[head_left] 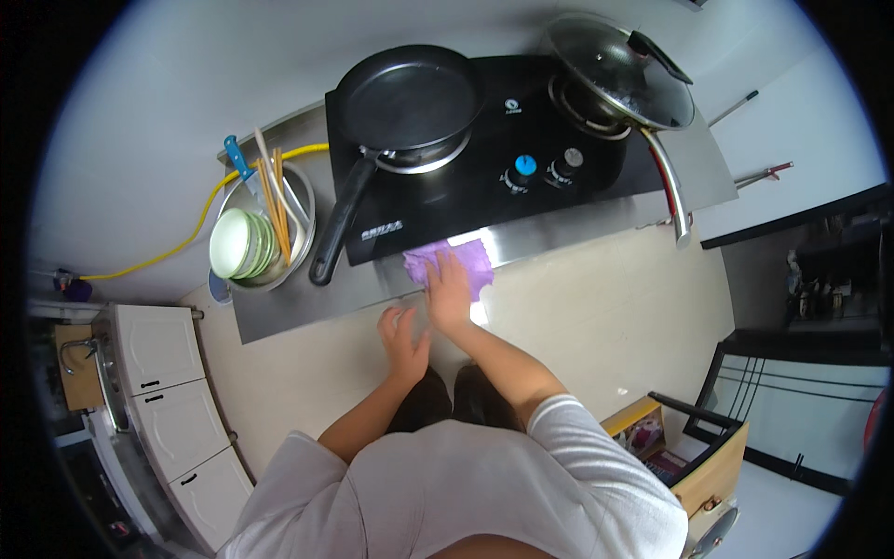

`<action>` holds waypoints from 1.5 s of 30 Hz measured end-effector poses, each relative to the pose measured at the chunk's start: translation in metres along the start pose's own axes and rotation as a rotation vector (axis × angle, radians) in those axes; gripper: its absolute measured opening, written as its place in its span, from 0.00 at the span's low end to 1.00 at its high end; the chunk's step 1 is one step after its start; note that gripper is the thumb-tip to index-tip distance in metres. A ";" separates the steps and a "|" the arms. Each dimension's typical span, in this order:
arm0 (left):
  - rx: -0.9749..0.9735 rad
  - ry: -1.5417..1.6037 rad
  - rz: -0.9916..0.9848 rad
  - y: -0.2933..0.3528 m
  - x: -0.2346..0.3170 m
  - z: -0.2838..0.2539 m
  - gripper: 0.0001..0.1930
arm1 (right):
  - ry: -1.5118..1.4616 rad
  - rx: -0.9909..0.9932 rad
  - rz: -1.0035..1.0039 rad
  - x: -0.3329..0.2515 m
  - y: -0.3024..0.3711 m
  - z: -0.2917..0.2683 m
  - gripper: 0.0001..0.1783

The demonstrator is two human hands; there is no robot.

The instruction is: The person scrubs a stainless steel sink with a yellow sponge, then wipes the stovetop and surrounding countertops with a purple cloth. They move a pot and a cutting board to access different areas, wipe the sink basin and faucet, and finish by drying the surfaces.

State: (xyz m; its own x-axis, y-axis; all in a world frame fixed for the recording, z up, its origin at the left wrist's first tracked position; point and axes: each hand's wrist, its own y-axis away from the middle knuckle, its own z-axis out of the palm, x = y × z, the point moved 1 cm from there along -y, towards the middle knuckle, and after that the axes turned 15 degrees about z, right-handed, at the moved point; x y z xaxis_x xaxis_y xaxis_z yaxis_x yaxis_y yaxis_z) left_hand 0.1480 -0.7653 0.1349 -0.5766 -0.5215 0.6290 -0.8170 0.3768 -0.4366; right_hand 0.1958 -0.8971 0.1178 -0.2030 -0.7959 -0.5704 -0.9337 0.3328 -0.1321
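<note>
A crumpled purple cloth [477, 265] lies on the steel counter's front strip, just below the black gas stove [484, 177], and hangs slightly over the edge. My right hand [449, 296] presses down on it from above, fingers bunched into the fabric. To its left, my left hand [403, 347] hovers by the counter's front edge, fingers loosely bent and apart, with nothing in them. A black frying pan [410, 98] sits on the left burner, its handle [343, 219] reaching toward me past the stove's front left corner.
A wok [622, 79] with a glass lid sits on the right burner, its handle jutting past the counter. At the left, a metal basin [296, 244] holds green-white bowls [237, 244], chopsticks and a blue-handled knife [237, 156]. A yellow hose [200, 219] runs behind. White cabinets [166, 349] stand left.
</note>
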 end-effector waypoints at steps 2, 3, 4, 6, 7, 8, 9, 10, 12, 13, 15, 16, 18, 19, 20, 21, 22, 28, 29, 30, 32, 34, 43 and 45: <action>-0.030 -0.023 -0.058 0.028 -0.011 -0.029 0.23 | 0.045 -0.019 -0.014 -0.024 0.004 0.011 0.27; -0.026 -0.038 -0.086 0.039 -0.020 -0.044 0.23 | 0.085 -0.085 -0.014 -0.034 0.010 0.021 0.27; -0.015 -0.053 -0.109 0.047 -0.030 -0.058 0.22 | 0.125 -0.147 -0.018 -0.044 0.012 0.033 0.26; 0.013 -0.086 -0.127 0.056 -0.046 -0.085 0.22 | 0.185 -0.189 -0.075 -0.064 0.021 0.058 0.26; 0.032 -0.109 -0.139 0.061 -0.055 -0.099 0.22 | 0.204 -0.176 -0.140 -0.076 0.026 0.074 0.26; 0.042 -0.101 -0.151 0.064 -0.063 -0.108 0.22 | 0.225 -0.156 -0.201 -0.089 0.027 0.083 0.26; 0.051 -0.093 -0.161 0.069 -0.071 -0.117 0.21 | 0.182 -0.220 -0.218 -0.101 0.031 0.090 0.26; 0.061 -0.085 -0.172 0.073 -0.079 -0.125 0.21 | 0.139 -0.285 -0.237 -0.115 0.035 0.094 0.26; 0.070 -0.129 -0.140 0.078 -0.087 -0.133 0.20 | 0.239 -0.365 -0.367 -0.125 0.038 0.114 0.26; 0.088 -0.158 -0.135 0.084 -0.091 -0.137 0.20 | 0.189 -0.390 -0.409 -0.127 0.037 0.112 0.26; 0.115 -0.123 -0.179 0.092 -0.096 -0.137 0.20 | 0.092 -0.426 -0.473 -0.123 0.029 0.095 0.26; 0.127 -0.104 -0.202 0.094 -0.098 -0.133 0.19 | 0.071 -0.429 -0.467 -0.112 0.022 0.088 0.26; 0.102 -0.092 -0.220 0.096 -0.095 -0.126 0.19 | 0.008 -0.444 -0.474 -0.089 0.013 0.070 0.27; 0.093 -0.096 -0.236 0.095 -0.093 -0.123 0.19 | 0.015 -0.413 -0.446 -0.078 0.010 0.057 0.26; 0.086 -0.080 -0.236 0.093 -0.091 -0.119 0.19 | 0.019 -0.382 -0.415 -0.066 0.007 0.040 0.26; 0.080 -0.063 -0.238 0.090 -0.089 -0.113 0.19 | 0.024 -0.353 -0.385 -0.053 0.003 0.025 0.26; 0.070 -0.048 -0.240 0.086 -0.086 -0.107 0.18 | 0.017 -0.322 -0.356 -0.036 0.000 0.014 0.26; 0.024 -0.040 -0.232 0.037 -0.052 -0.057 0.16 | 0.019 -0.199 -0.189 0.076 -0.038 -0.058 0.25; 0.023 -0.037 -0.236 0.030 -0.045 -0.045 0.16 | 0.034 -0.186 -0.160 0.099 -0.046 -0.070 0.25; 0.023 -0.034 -0.241 0.023 -0.038 -0.032 0.16 | 0.047 -0.173 -0.131 0.124 -0.053 -0.082 0.25; 0.016 -0.036 -0.233 0.003 -0.016 0.002 0.16 | 0.038 -0.064 -0.099 0.179 -0.069 -0.111 0.24; -0.014 -0.063 -0.216 -0.012 0.012 0.032 0.16 | 0.063 0.031 -0.081 0.240 -0.079 -0.137 0.24; -0.107 -0.030 -0.242 -0.064 0.111 0.117 0.15 | 0.172 0.250 0.288 0.426 -0.162 -0.256 0.22; -0.117 -0.057 -0.250 -0.060 0.109 0.118 0.15 | 0.208 0.263 0.379 0.450 -0.182 -0.269 0.22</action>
State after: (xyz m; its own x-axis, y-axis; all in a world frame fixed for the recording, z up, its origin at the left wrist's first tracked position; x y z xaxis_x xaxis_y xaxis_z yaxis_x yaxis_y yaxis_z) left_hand 0.1331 -0.9350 0.1534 -0.3592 -0.6502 0.6695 -0.9293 0.3147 -0.1930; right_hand 0.1951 -1.4523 0.1035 -0.5925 -0.6697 -0.4476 -0.6828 0.7124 -0.1621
